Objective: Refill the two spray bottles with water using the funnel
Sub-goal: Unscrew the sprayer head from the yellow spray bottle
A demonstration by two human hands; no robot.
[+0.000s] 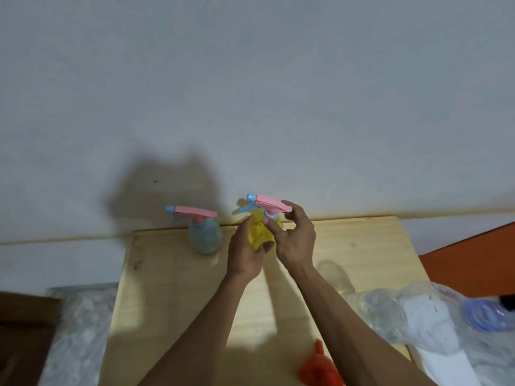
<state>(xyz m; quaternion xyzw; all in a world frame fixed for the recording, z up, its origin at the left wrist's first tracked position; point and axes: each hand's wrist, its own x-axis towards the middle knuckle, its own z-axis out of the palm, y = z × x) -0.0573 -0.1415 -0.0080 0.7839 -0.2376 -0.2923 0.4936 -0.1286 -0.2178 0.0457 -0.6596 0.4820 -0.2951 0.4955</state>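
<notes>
left hand [245, 254] grips yellow bottle [260, 235] to steady it | right hand [295, 235] pinches its collar; we judge we're unscrewing the sprayer [267, 203] | funnel [319, 366] waiting

My left hand [245, 254] wraps the translucent yellow plastic spray bottle [259, 232], smooth like its matt pink plastic trigger head [271, 204] and the frosted blue plastic bottle [204, 236] beside it, on my pale, matt, grained wooden table [172, 288] with crinkled glossy clear plastic wrap [390, 310].

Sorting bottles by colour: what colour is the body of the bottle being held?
Yellow, clearest in the head view.
</notes>
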